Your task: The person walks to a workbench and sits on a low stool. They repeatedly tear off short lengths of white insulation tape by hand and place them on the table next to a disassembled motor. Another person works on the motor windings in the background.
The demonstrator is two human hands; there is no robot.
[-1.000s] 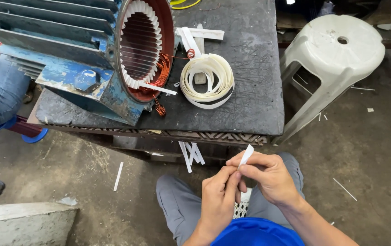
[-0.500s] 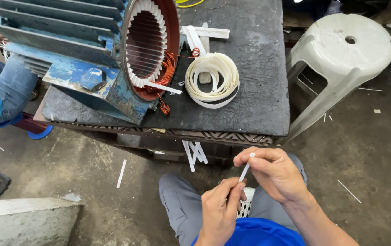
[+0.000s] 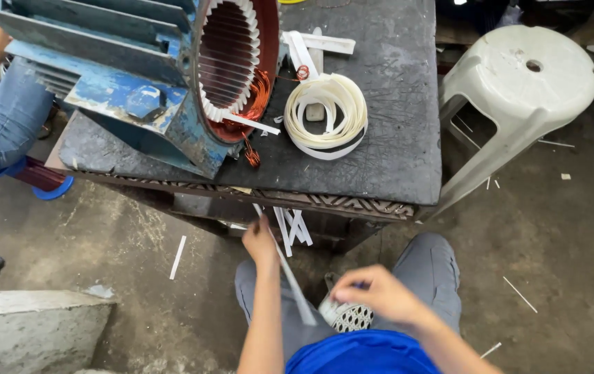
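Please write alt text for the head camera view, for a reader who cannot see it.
A seated person's left hand holds a long white strip over the lap, while the right hand rests near a white perforated object. Ahead, a dark table carries a blue motor stator and a white coil.

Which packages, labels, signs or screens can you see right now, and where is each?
None in view: no package, label, sign or screen.
The nearest things are unprinted: a white strip in the left hand and a coil of white tape on the dark table.
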